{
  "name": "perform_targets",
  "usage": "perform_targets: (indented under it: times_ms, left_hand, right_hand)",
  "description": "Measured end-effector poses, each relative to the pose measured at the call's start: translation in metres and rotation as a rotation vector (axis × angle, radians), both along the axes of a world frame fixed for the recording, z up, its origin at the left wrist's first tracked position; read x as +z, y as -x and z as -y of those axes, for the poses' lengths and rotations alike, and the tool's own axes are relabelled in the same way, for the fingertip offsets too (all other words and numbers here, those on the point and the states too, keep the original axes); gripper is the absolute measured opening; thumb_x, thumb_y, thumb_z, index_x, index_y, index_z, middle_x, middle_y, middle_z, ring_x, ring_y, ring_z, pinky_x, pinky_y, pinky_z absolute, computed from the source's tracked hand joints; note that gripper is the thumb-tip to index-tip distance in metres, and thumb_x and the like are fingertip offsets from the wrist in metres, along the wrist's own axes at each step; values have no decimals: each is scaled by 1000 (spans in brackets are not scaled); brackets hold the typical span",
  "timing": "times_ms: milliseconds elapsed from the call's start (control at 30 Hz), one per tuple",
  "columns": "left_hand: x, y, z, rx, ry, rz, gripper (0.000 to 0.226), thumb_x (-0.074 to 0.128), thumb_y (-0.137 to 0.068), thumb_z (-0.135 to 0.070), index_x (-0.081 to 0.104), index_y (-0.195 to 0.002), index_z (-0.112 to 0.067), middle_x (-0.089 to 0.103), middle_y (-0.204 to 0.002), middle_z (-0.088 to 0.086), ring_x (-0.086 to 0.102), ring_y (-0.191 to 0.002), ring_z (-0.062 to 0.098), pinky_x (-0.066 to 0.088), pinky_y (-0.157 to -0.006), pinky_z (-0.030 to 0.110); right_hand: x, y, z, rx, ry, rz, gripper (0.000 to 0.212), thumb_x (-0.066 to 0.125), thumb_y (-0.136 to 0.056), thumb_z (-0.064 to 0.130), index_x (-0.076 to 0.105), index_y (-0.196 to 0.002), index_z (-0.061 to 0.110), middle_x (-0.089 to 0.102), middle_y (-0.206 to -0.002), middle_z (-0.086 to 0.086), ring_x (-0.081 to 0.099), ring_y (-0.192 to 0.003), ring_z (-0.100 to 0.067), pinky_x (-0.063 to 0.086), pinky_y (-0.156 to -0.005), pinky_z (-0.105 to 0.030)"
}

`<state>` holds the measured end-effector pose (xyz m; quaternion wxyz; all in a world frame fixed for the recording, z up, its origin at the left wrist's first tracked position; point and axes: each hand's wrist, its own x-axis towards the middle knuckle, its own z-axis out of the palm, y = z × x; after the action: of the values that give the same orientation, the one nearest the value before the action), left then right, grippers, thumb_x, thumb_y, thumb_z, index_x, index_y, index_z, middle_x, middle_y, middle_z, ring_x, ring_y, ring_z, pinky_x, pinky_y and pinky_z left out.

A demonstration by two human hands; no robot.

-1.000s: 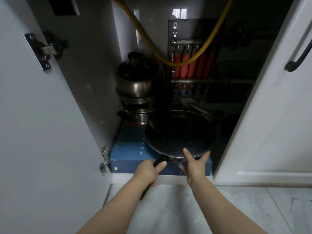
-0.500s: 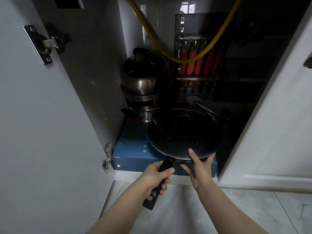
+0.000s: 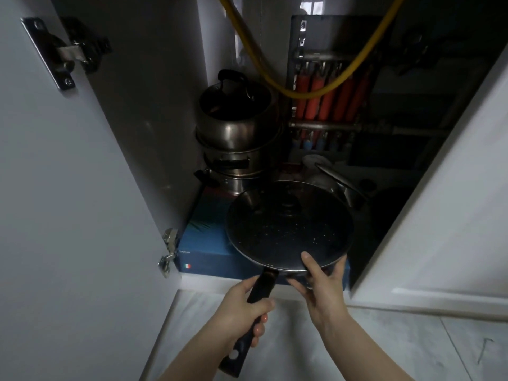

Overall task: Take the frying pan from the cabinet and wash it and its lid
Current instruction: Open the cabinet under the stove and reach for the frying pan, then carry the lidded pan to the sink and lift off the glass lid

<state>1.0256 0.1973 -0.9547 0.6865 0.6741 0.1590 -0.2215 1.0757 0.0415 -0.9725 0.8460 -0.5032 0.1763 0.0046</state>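
Left hand point(image 3: 242, 306) wrapped round the long black handle, right hand point(image 3: 320, 284) pinching the near rim of the dark round speckled frying pan point(image 3: 288, 226) with glass lid point(image 3: 291, 207) at cabinet mouth, so could tip, lid sliding off easy.

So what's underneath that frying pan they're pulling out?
Under the frying pan lies a flat blue box, its front edge and left part showing. The pan hides the rest of the box top. The right hand grips the pan's near rim, fingers underneath.
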Motion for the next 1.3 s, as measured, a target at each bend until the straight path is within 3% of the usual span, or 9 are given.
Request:
perform_targets:
  times_ms: [300,567,700,967,1100,1300]
  left_hand:
    - [70,50,4,2,-45,-145,57,65,-85,-10,43,-133,-29,59,-60,3,51,-44,12,45,-44,26]
    - [198,130,1,-13,-26,-368,51,63,-85,-10,41,-126,-30,57,-55,1,49,-43,12,44,-43,26]
    - [277,163,1,-36,-40,-416,45,63,-85,-11,42,-121,-30,55,-53,1,49,-41,11,43,-42,23]
    - [438,219,7,-68,-23,-414,36,62,-84,-5,43,-104,-29,56,-47,0,48,-36,11,42,-42,24]
    - [497,249,19,-69,-71,-349,38,58,-84,-1,44,-113,-21,55,-48,3,46,-33,11,39,-39,20]
    - [567,288,37,-63,-131,-257,41,58,-83,1,46,-119,-12,55,-49,5,48,-31,10,39,-37,18]
  right_hand:
    - [63,43,2,84,38,-82,81,67,-83,10,26,-132,59,40,-142,3,49,-125,-27,59,-80,-46]
    - [174,131,4,133,-10,-293,80,70,-81,11,30,-127,64,44,-140,1,49,-125,-30,52,-90,-56]
    - [255,167,4,129,1,-355,81,68,-82,10,29,-127,65,42,-140,2,48,-125,-31,53,-88,-55]
    - [409,228,9,109,30,-385,78,69,-82,15,29,-119,71,39,-142,1,48,-125,-31,56,-83,-53]
    - [468,255,17,112,54,-373,79,70,-81,18,26,-109,78,37,-144,3,46,-126,-33,57,-81,-51]
    - [542,283,35,125,52,-326,84,69,-82,10,24,-130,62,37,-145,0,44,-127,-35,58,-77,-51]
